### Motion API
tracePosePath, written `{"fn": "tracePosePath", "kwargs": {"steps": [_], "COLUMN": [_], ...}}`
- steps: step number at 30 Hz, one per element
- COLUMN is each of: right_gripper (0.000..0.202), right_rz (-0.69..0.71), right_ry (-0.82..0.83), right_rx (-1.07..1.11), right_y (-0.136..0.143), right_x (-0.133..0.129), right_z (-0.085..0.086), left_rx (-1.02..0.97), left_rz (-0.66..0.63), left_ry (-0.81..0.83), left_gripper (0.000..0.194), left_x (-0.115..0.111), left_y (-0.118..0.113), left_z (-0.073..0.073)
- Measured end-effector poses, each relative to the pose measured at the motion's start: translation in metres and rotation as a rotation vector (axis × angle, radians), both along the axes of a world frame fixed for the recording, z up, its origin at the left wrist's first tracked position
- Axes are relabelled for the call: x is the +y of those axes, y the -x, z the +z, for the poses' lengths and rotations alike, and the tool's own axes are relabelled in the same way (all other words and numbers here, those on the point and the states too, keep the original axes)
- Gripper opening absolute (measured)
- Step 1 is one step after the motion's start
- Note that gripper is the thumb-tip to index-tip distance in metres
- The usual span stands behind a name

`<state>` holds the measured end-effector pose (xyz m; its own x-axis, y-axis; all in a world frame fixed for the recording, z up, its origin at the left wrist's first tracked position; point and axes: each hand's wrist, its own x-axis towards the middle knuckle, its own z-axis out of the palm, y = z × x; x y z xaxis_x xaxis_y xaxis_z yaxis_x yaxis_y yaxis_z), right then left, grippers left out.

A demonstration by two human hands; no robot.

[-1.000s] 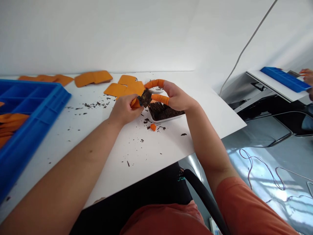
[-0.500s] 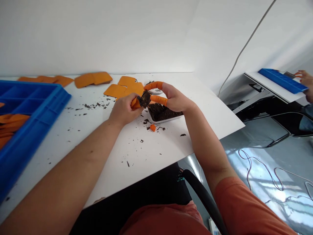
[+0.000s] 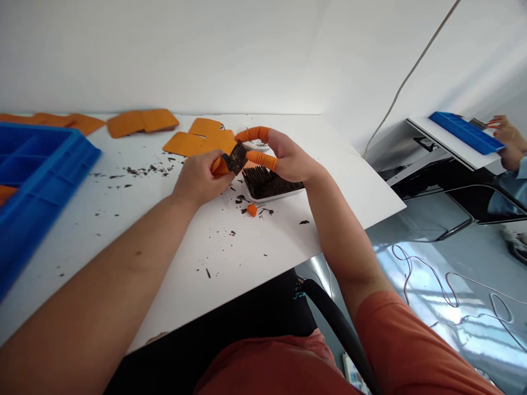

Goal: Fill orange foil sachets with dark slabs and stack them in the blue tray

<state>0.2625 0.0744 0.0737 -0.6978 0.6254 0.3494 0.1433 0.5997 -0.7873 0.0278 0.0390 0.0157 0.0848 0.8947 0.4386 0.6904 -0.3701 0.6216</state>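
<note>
My left hand point(image 3: 203, 176) is closed on a dark brown, flat, square-looking piece point(image 3: 237, 158), held upright above the table; orange shows inside its grip. My right hand point(image 3: 288, 156) wears orange finger cots on thumb and index finger. Those two fingertips curve around the piece's upper and right edges and appear to pinch it. Just below my right hand, a shallow white tray point(image 3: 284, 196) holds many thin dark brown slips packed on edge. A small crumpled orange bit point(image 3: 251, 210) lies in front of the tray among dark flakes.
Flat orange pouches point(image 3: 142, 121) lie along the back of the white table point(image 3: 255, 247). A blue compartment crate point(image 3: 45, 189) stands at left. Behind my right hand is a small white dish point(image 3: 257, 145). Far right, another person's hand point(image 3: 508, 137) works by a blue tray point(image 3: 465, 133).
My view has shifted slightly, so the table things sit a little further left and higher. Both hands stay around the dark piece, with the right fingertips a little changed in position.
</note>
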Motion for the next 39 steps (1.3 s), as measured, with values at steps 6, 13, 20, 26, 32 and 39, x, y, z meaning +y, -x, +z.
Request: {"fn": "tracePosePath", "kwargs": {"steps": [6, 13, 20, 26, 32, 39], "right_gripper": [0.057, 0.055, 0.059, 0.063, 0.061, 0.059], "right_rz": [0.050, 0.017, 0.005, -0.014, 0.011, 0.022], "right_ry": [0.044, 0.013, 0.005, -0.017, -0.024, -0.007], "right_rx": [0.043, 0.026, 0.029, 0.023, 0.024, 0.026], "right_y": [0.002, 0.001, 0.000, 0.001, 0.001, 0.001], "right_x": [-0.002, 0.001, 0.006, 0.011, 0.012, 0.013], "right_z": [0.004, 0.002, -0.003, -0.008, -0.010, -0.010], "left_rx": [0.002, -0.010, -0.035, -0.055, -0.103, -0.117], "left_rz": [-0.031, -0.001, 0.017, 0.019, 0.007, -0.010], "left_ry": [0.005, 0.001, 0.003, -0.029, -0.038, -0.042], "left_gripper": [0.023, 0.023, 0.022, 0.020, 0.032, 0.034], "left_x": [0.000, 0.003, 0.001, 0.002, 0.003, 0.003], "left_y": [0.002, 0.002, 0.001, 0.001, 0.002, 0.000], "left_z": [0.000, -0.004, -0.003, -0.003, -0.005, -0.004]}}
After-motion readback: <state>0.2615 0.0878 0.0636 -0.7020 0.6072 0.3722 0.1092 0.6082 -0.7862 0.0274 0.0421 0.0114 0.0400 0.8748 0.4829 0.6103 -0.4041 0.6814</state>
